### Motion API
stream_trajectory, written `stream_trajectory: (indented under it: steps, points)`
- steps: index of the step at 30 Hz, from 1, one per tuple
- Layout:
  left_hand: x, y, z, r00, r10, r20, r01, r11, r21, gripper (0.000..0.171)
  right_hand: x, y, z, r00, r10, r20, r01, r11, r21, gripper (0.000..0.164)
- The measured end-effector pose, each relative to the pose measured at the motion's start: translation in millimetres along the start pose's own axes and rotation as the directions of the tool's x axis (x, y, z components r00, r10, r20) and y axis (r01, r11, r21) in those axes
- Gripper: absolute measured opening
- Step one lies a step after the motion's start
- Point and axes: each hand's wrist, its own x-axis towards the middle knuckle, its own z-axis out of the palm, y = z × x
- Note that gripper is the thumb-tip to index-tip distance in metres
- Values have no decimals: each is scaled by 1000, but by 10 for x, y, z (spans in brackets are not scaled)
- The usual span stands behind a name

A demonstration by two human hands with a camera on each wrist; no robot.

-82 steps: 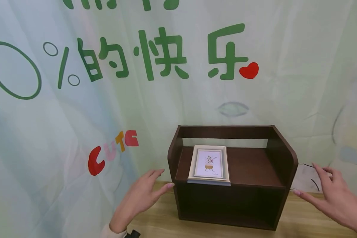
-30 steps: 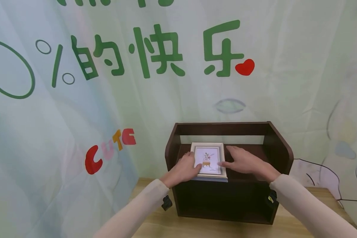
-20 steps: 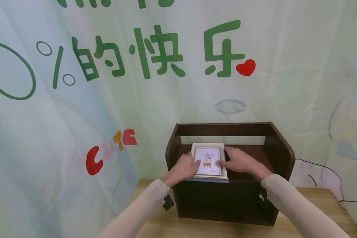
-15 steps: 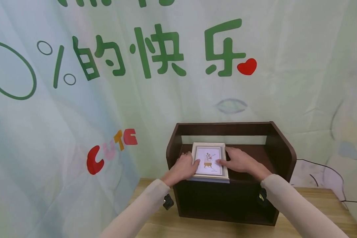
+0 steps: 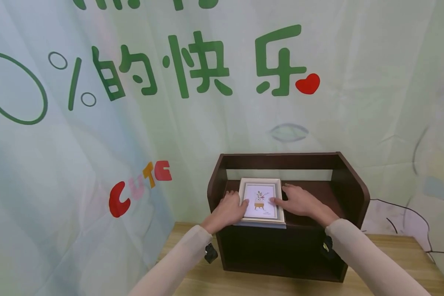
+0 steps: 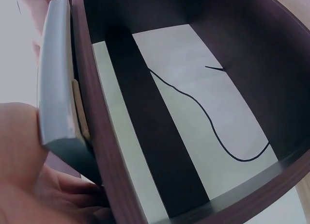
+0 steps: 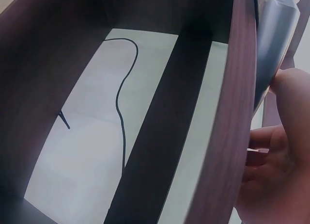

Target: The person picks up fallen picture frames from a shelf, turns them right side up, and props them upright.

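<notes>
Picture frame lies between left hand and right hand.

I've got the pale picture frame lying face up on the dark brown shelf, nearer its left edge — bottom end just at the front edge. Left hand holds one side, right hand the other — and green characters run across the curtain behind.

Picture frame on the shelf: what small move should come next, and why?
Probably a gentle, level lift of the picture frame: the left hand and right hand hold opposite sides, each with a thumb over the front, and the frame lies face up on the upper shelf.
</notes>
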Motion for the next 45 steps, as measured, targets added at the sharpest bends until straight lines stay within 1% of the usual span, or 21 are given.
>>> stream_trajectory:
  steps: [2, 4, 7, 10, 14, 17, 20, 23, 26, 30, 33, 37, 40, 44, 45]
  points:
    - [6, -8, 5, 1000, -1, -7, 1, 1000, 1, 40, 9, -12, 9, 1000, 5, -7, -5, 1000, 4, 62]
    - [10, -17, 13, 999, 12, -30, -12, 1000, 8, 35, 18, -28, 17, 1000, 16, -16, -15, 999, 29, 56]
    - [17, -33, 37, 996, 39, -76, -38, 999, 18, 27, 28, -59, 25, 998, 48, -31, -45, 994, 96, 48]
    - [10, -32, 54, 991, 47, -122, -46, 999, 9, 25, 36, -85, 23, 994, 101, -28, -94, 978, 189, 42]
    - [0, -18, 68, 988, 23, -150, -30, 999, -39, 28, 30, -118, 4, 986, 160, -35, -146, 955, 260, 41]
    - [-4, -7, 72, 986, 18, -168, -30, 997, -70, 31, 5, -138, -32, 981, 179, -75, -154, 953, 259, 44]
    - [-19, 13, 59, 981, 13, -194, -37, 992, -121, 37, -23, -149, -76, 977, 188, -101, -155, 951, 267, 46]
    - [-37, 34, 33, 974, 11, -227, -52, 983, -175, 41, -37, -155, -108, 972, 208, -106, -170, 943, 287, 47]
    - [-59, 52, 5, 967, 11, -256, -71, 972, -224, 40, -51, -160, -129, 967, 232, -107, -189, 931, 314, 47]
    - [-73, 76, -37, 958, -3, -288, -82, 955, -284, 40, -82, -154, -172, 964, 240, -114, -184, 913, 365, 47]
    - [-70, 83, -57, 951, -9, -309, -91, 948, -306, 41, -122, -142, -215, 968, 228, -106, -163, 891, 424, 47]
    - [-56, 94, -91, 941, -3, -339, -111, 942, -317, 41, -168, -134, -289, 972, 226, -67, -157, 831, 534, 49]
    - [-49, 106, -126, 937, -15, -349, -113, 932, -344, 40, -186, -141, -341, 971, 231, -53, -154, 784, 601, 53]
    - [-41, 120, -172, 936, -53, -348, -94, 915, -392, 39, -197, -152, -405, 969, 244, -44, -153, 728, 668, 64]
    - [-37, 122, -181, 933, -62, -355, -93, 911, -402, 38, -199, -154, -419, 968, 245, -46, -149, 717, 681, 67]
